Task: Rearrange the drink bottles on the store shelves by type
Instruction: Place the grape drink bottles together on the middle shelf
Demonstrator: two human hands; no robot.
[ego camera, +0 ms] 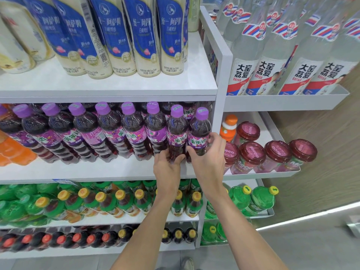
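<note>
Purple across the middle of the frame: a row of grape soda bottles upright on the white shelf, with orange bottles cut off at the left edge. Right of centre, left hand curled round the lower part of the second-to-last bottle, fingertips mostly hidden behind it. Just beside it, right hand wrapped round the last bottle, fingers over the label edge, thumb low on the front. Both bottles upright, long axis vertical, caps up and away from the palms, touching side to side; the last one close against the white post. Looks like squaring up the row's right end. Nearer to anything past the post: right hand. Further right, on the side rack, an orange-capped bottle behind red-lidded cups, probably a stray. Bottle bases hidden by both hands, so lifted or resting: cannot tell. Rear rows dark, hard to count.
</note>
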